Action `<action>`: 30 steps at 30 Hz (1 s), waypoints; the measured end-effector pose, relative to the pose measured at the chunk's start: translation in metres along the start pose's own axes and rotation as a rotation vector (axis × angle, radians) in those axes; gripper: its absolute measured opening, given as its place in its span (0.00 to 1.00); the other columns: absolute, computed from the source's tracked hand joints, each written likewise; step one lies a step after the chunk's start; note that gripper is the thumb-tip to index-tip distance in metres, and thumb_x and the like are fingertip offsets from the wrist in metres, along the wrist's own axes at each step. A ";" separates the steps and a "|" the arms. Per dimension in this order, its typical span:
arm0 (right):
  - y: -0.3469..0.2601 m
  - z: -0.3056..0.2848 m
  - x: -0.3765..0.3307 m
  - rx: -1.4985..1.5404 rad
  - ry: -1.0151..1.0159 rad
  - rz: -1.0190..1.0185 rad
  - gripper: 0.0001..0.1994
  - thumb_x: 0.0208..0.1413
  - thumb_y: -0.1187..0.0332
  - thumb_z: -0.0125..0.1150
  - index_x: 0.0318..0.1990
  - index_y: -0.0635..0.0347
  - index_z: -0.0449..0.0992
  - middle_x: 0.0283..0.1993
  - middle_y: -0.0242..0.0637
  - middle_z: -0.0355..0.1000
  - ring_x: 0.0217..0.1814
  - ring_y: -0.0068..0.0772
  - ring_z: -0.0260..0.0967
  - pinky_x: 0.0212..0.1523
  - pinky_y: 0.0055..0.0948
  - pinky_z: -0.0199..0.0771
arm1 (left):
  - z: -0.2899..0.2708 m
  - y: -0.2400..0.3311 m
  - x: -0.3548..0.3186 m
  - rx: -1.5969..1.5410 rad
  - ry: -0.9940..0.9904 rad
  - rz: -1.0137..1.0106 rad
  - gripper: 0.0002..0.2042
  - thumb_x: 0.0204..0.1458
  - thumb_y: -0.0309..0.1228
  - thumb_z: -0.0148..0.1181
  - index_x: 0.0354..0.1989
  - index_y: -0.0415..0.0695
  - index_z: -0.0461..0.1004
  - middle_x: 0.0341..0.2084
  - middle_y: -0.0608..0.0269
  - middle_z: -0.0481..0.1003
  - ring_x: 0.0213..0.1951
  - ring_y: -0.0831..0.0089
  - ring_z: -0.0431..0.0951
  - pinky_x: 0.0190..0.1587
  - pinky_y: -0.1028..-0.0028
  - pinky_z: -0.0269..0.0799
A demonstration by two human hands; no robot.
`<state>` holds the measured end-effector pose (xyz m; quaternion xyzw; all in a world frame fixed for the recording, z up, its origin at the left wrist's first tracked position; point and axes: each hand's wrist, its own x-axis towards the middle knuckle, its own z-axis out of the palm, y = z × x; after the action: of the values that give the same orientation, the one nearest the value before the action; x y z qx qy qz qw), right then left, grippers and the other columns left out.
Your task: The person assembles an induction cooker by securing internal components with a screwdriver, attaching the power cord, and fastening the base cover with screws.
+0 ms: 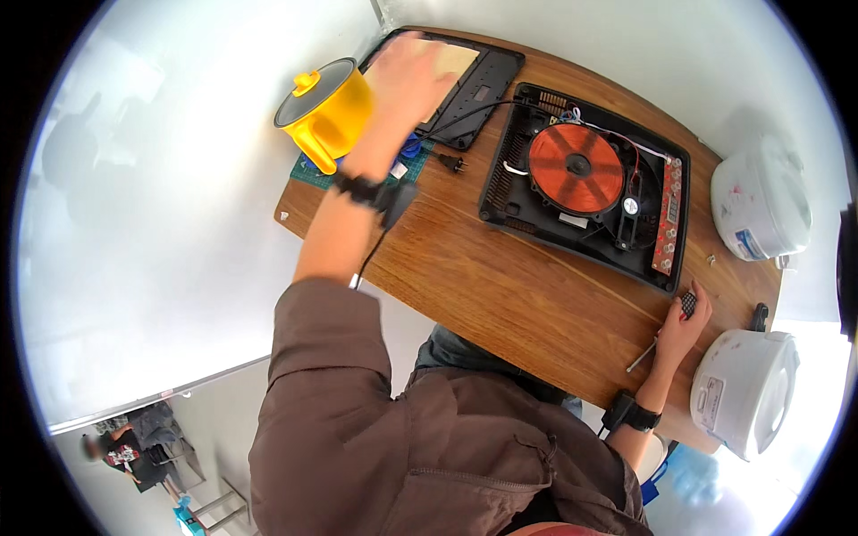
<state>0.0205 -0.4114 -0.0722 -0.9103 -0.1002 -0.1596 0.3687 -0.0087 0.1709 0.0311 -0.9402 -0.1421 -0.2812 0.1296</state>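
Observation:
My left hand [407, 76], smeared by motion, reaches over a black panel [487, 80] with a beige sheet [458, 61] on it at the far left. Its fingers are too blurred to read. Just left of that wrist stands a yellow pot [335, 112] with a grey lid. At the right table edge my right hand [686, 326] is closed round a screwdriver [642, 356], its shaft pointing toward me. Beyond the right hand lies an opened induction cooker [527, 219], its round copper-red coil [576, 168], fan and red circuit board [668, 214] exposed.
Two white rice cookers [760, 201] [744, 393] stand along the right side of the wooden table [447, 259]. A power plug [451, 162] lies near a green cutting mat [308, 174]. Small screws [711, 260] sit by the far cooker. A person [125, 451] is at lower left.

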 end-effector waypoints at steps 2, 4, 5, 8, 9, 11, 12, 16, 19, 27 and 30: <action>-0.005 0.002 -0.001 0.016 -0.005 -0.009 0.22 0.60 0.75 0.60 0.62 0.62 0.73 0.63 0.46 0.68 0.67 0.47 0.65 0.70 0.40 0.61 | -0.062 -0.022 -0.029 0.123 -0.017 -0.168 0.32 0.54 0.52 0.68 0.65 0.51 0.73 0.67 0.52 0.67 0.66 0.50 0.68 0.68 0.52 0.63; -0.007 0.000 -0.002 0.038 -0.013 0.011 0.22 0.60 0.74 0.60 0.63 0.62 0.73 0.63 0.46 0.68 0.68 0.47 0.65 0.70 0.40 0.61 | -0.078 -0.054 -0.059 0.290 0.021 -0.276 0.33 0.54 0.50 0.69 0.67 0.51 0.71 0.67 0.52 0.66 0.68 0.52 0.65 0.69 0.54 0.61; -0.007 0.000 -0.001 0.064 -0.014 0.038 0.22 0.60 0.75 0.60 0.63 0.62 0.72 0.64 0.46 0.68 0.68 0.47 0.64 0.71 0.41 0.60 | -0.084 -0.065 -0.069 0.265 0.007 -0.313 0.33 0.54 0.49 0.68 0.67 0.51 0.70 0.67 0.52 0.66 0.68 0.51 0.64 0.69 0.54 0.61; -0.015 -0.007 0.004 -0.004 -0.024 0.029 0.22 0.60 0.74 0.61 0.63 0.61 0.72 0.65 0.47 0.66 0.71 0.48 0.62 0.72 0.41 0.59 | -0.091 -0.088 -0.099 0.132 -0.027 -0.430 0.34 0.55 0.48 0.68 0.69 0.49 0.68 0.68 0.51 0.65 0.69 0.50 0.63 0.70 0.54 0.59; -0.021 -0.011 0.006 -0.050 -0.026 0.012 0.22 0.61 0.73 0.61 0.64 0.61 0.72 0.66 0.47 0.66 0.71 0.48 0.62 0.72 0.41 0.58 | -0.088 -0.093 -0.108 0.051 -0.026 -0.467 0.34 0.55 0.47 0.68 0.70 0.48 0.67 0.68 0.50 0.65 0.69 0.49 0.63 0.70 0.54 0.58; -0.059 -0.026 0.018 -0.090 -0.100 -0.059 0.22 0.61 0.72 0.61 0.64 0.60 0.72 0.66 0.47 0.67 0.72 0.47 0.62 0.72 0.42 0.59 | -0.082 -0.098 -0.120 -0.093 0.003 -0.493 0.33 0.57 0.45 0.67 0.70 0.47 0.66 0.68 0.51 0.65 0.69 0.48 0.63 0.70 0.54 0.59; -0.086 -0.035 0.026 -0.116 -0.138 -0.094 0.22 0.61 0.72 0.61 0.64 0.60 0.72 0.66 0.47 0.67 0.72 0.46 0.62 0.72 0.42 0.59 | -0.078 -0.098 -0.124 -0.157 0.029 -0.487 0.32 0.58 0.44 0.66 0.70 0.47 0.66 0.69 0.52 0.64 0.69 0.47 0.62 0.70 0.53 0.59; -0.190 -0.023 0.079 0.060 -0.328 -0.306 0.20 0.61 0.72 0.62 0.62 0.62 0.74 0.61 0.46 0.73 0.65 0.45 0.70 0.68 0.42 0.66 | -0.067 -0.104 -0.131 -0.235 0.132 -0.396 0.25 0.64 0.36 0.59 0.69 0.45 0.67 0.69 0.51 0.64 0.68 0.46 0.62 0.69 0.54 0.62; -0.241 0.046 0.142 0.328 -0.574 -0.295 0.19 0.63 0.67 0.61 0.60 0.62 0.76 0.53 0.45 0.79 0.57 0.45 0.77 0.61 0.39 0.73 | -0.074 -0.093 -0.128 -0.210 0.157 -0.415 0.21 0.67 0.30 0.53 0.68 0.43 0.68 0.68 0.51 0.65 0.68 0.46 0.62 0.69 0.54 0.63; -0.297 0.287 0.285 -0.118 -0.858 -0.308 0.28 0.67 0.57 0.59 0.65 0.69 0.69 0.59 0.53 0.75 0.54 0.42 0.79 0.50 0.36 0.81 | -0.065 -0.090 -0.128 -0.201 0.217 -0.468 0.20 0.67 0.25 0.51 0.67 0.38 0.66 0.66 0.48 0.67 0.68 0.46 0.63 0.69 0.54 0.62; -0.305 0.327 0.288 0.081 -1.036 0.034 0.29 0.68 0.58 0.58 0.67 0.74 0.65 0.60 0.60 0.72 0.52 0.45 0.79 0.48 0.38 0.84 | -0.067 -0.093 -0.134 -0.186 0.238 -0.493 0.20 0.67 0.24 0.51 0.67 0.39 0.67 0.66 0.48 0.67 0.68 0.46 0.63 0.69 0.54 0.62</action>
<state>0.2674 0.0531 0.0067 -0.8563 -0.2609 0.3220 0.3081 -0.1811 0.2094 0.0251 -0.8456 -0.3236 -0.4244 -0.0134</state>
